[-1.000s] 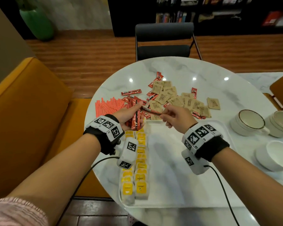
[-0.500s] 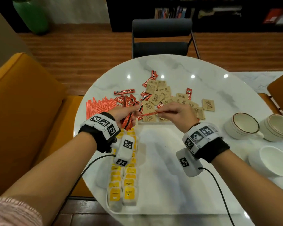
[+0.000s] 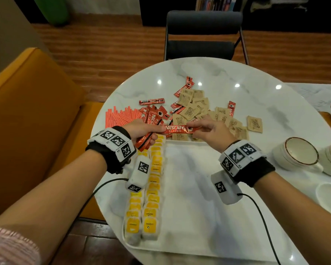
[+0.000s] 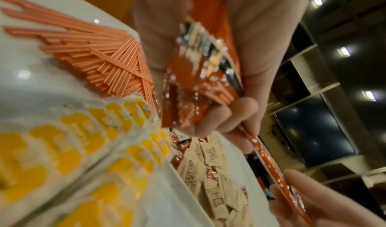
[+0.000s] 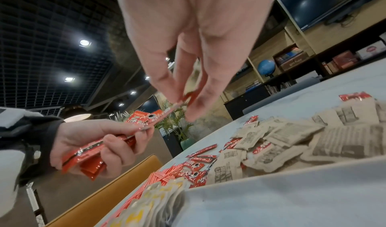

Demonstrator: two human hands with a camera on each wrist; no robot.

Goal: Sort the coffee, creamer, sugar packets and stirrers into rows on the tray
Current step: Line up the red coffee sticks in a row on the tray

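Left hand [image 3: 141,131] grips a bundle of coffee sticks [image 3: 146,139], fingers curled round it, over the tray's far left corner. Its thumb and fingertips also touch one end of a single coffee stick [image 3: 177,129]. Right hand [image 3: 211,131] pinches the other end of that stick between thumb and fingertips [image 5: 167,88]. Stick is level, label up, hanging just above the far edge of the tray [image 3: 189,207].

Creamer packets [image 3: 151,188], white with yellow labels, sit in two rows along the tray's left edge, near end to far end. My left wrist partly hides the far ones.

Loose coffee sticks [image 3: 155,115] lie on the table [image 3: 256,96] beyond the tray's far left corner, mixed into the brown sugar packets [image 3: 197,109], which spread toward the table's right side. Stirrers [image 3: 120,117], orange, lie in a flat pile at the table's left edge, just beside the loose sticks.

Cups [image 3: 300,155] stand at the table's right edge, apart from the tray.
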